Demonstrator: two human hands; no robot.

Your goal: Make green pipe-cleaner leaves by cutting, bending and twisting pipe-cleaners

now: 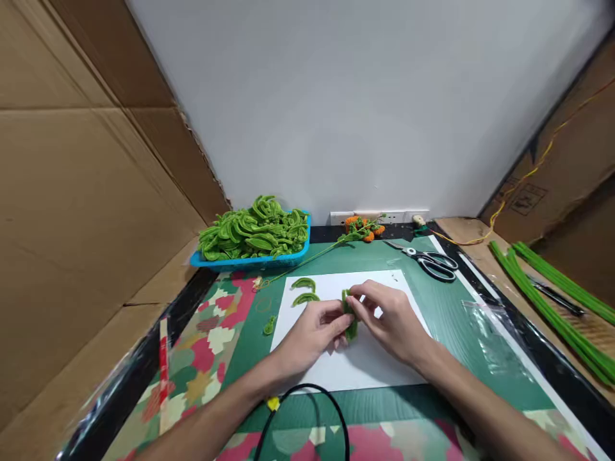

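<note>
Over a white sheet [346,374], a small fuzzy green piece [352,329] stands between my two hands. My left hand [317,330] pinches its lower part with thumb and fingers. At its upper end, the thumb and forefinger of my right hand [384,314] close on the same piece. Two curved green leaf shapes, an upper one [303,283] and a lower one [305,298], lie on the sheet beyond my left hand. A small looped green piece [270,326] rests just left of the sheet.
A blue basket [250,262] heaped with green leaf pieces [259,232] stands back left. Orange flowers [368,227] on a stem and black scissors [430,259] lie behind the sheet. Green stems [552,307] and a knife [557,296] are at right; a black cable [307,386] loops in front.
</note>
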